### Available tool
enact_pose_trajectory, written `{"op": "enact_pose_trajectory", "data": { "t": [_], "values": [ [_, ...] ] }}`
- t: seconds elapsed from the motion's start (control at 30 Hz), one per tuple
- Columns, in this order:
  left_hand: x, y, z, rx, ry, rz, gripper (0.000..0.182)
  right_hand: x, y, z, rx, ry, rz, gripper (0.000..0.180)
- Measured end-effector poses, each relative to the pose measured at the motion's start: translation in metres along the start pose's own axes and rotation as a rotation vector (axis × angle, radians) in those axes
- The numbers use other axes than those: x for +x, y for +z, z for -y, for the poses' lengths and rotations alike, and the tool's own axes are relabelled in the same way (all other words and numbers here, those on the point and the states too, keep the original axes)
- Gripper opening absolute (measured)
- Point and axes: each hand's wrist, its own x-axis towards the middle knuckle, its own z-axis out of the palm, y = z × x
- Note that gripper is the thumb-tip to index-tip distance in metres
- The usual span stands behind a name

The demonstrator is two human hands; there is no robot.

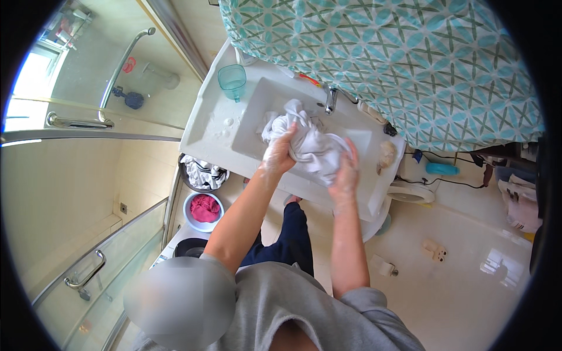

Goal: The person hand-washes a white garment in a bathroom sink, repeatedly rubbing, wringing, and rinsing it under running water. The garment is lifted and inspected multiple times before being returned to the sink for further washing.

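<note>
A wet white cloth garment (309, 142) is bunched up over the basin of a white sink (259, 105). My left hand (281, 151) grips its near left part, thumb on top, with suds on the wrist. At the garment's right end, my right hand (347, 171) holds its edge, slightly blurred. Part of the cloth rests down in the basin. A chrome faucet (330, 101) stands at the sink's far side, behind the cloth. The fingers under the cloth are hidden.
A teal plastic cup (232, 81) stands on the sink's left ledge. A patterned curtain (386, 66) hangs beyond the sink. Below left are a dark basin of striped clothes (204, 173) and a light-blue basin (188, 213) with pink cloth (204, 208). A loofah-like thing (387, 154) lies at the right rim.
</note>
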Motion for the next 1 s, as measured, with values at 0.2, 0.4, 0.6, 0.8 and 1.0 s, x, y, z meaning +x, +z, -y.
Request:
{"op": "enact_pose_trajectory", "data": {
  "t": [0.2,0.4,0.6,0.8,1.0],
  "values": [
    [0.016,-0.006,0.032,0.299,-0.051,-0.419,0.045,0.015,0.054,-0.046,-1.1,-0.144,-0.018,0.042],
    [0.022,0.0,0.042,0.438,0.007,-0.438,0.042,0.03,0.052,-0.044,-1.028,-0.1,0.166,0.059],
    [0.021,-0.007,0.04,0.237,0.073,-0.323,0.053,0.054,0.057,-0.039,-0.79,0.047,-0.05,0.06],
    [0.029,0.0,0.032,0.526,0.265,-0.513,0.031,0.075,0.047,-0.059,-0.658,0.181,-0.242,0.055],
    [0.02,0.006,0.031,0.301,0.021,-0.48,0.047,0.092,0.033,-0.074,-0.845,0.104,-0.204,0.047]
  ]
}}
